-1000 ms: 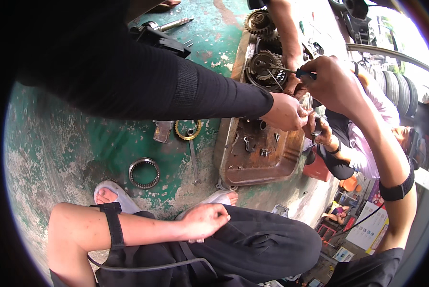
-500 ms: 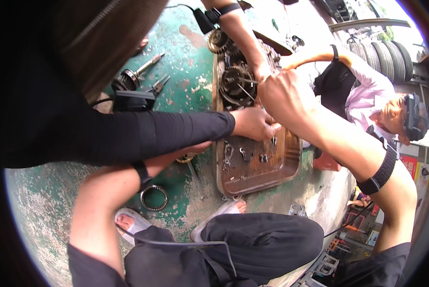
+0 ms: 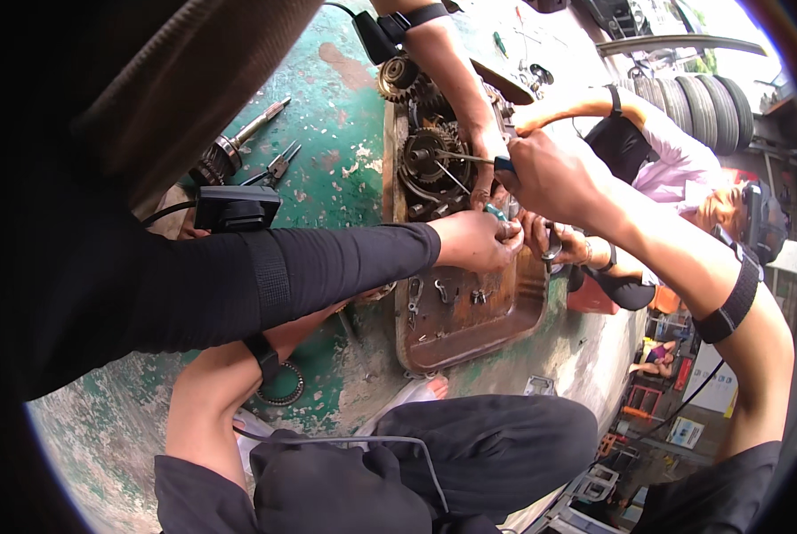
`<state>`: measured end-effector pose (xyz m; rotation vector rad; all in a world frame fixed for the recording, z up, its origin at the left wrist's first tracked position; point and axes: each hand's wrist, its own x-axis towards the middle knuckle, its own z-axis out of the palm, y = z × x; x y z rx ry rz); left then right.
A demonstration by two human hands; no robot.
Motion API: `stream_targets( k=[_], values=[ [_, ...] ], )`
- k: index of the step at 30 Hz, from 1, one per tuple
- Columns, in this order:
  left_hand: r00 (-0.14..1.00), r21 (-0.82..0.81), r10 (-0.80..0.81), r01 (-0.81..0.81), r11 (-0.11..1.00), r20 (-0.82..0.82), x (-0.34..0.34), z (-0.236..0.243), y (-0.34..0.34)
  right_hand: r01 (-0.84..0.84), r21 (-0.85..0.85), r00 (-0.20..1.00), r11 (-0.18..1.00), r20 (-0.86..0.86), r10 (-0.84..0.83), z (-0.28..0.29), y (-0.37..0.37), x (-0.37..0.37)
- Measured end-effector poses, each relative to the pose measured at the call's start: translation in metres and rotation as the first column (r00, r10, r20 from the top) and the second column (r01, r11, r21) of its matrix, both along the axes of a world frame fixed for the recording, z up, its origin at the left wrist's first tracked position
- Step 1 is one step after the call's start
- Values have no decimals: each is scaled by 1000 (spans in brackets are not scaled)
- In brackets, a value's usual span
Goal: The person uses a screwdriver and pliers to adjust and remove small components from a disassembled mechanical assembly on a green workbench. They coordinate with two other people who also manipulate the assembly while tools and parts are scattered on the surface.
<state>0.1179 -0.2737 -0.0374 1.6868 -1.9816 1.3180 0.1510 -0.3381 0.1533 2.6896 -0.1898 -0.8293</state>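
My right hand (image 3: pixel 551 176) is closed around the blue handle of a screwdriver (image 3: pixel 465 158). The screwdriver's shaft points left, its tip at a toothed gear (image 3: pixel 427 153) in the gearbox at the tray's far end. My left hand (image 3: pixel 379 294) is mostly hidden under a co-worker's dark sleeve, beside the left edge of the metal tray (image 3: pixel 474 354); its fingers do not show. That co-worker's hand (image 3: pixel 479 240) is over the tray at a teal-handled tool (image 3: pixel 496 212). Another bare forearm (image 3: pixel 456 76) reaches down from the top to the gearbox.
A person at right holds a round metal piece (image 3: pixel 554 245) over the tray's right edge. Small metal parts (image 3: pixel 441 291) lie in the tray. On the green floor are a geared shaft (image 3: pixel 238 147), pliers (image 3: pixel 281 163) and a toothed ring (image 3: pixel 285 398). Tyres (image 3: pixel 701 111) stand behind.
My right hand has shifted right, uncovering the screwdriver's blue handle. My left forearm has moved right and now partly covers the toothed ring. The right-hand person's lower hand has come into sight.
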Motion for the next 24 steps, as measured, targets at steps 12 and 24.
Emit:
stream_targets(
  k=[12, 24],
  values=[
    [992, 41, -76, 72, 997, 105, -9, -22, -21, -159, -142, 987, 977, -58, 152, 2, 5, 3],
    [990, 233, 17, 17, 972, -143, -31, -6, -26, 38, -244, 981, 969, -175, -83, 2, -8, 16]
  ],
)
